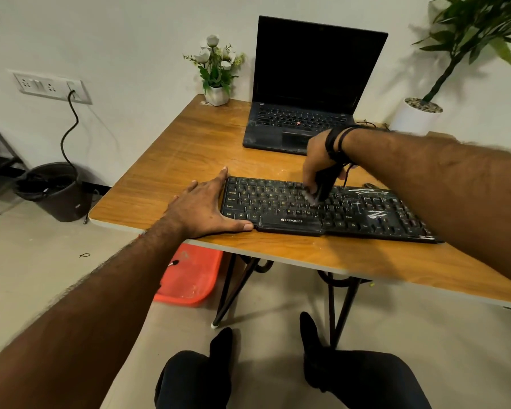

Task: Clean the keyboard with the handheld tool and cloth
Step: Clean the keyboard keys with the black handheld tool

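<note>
Keyboard on the table, brushing pass under way

Keyboard lies along the table's near edge, just in front of the laptop. Left hand lies flat, fingers straight, against the keyboard's left end, bracing it. Right hand comes down over the keyboard's middle, fingers curled round a dark handheld tool, its blurred tip on the keys. Looks like the tool step, mid-row. Next call: work the tip along toward the keyboard's right end. No cloth in sight.
</note>
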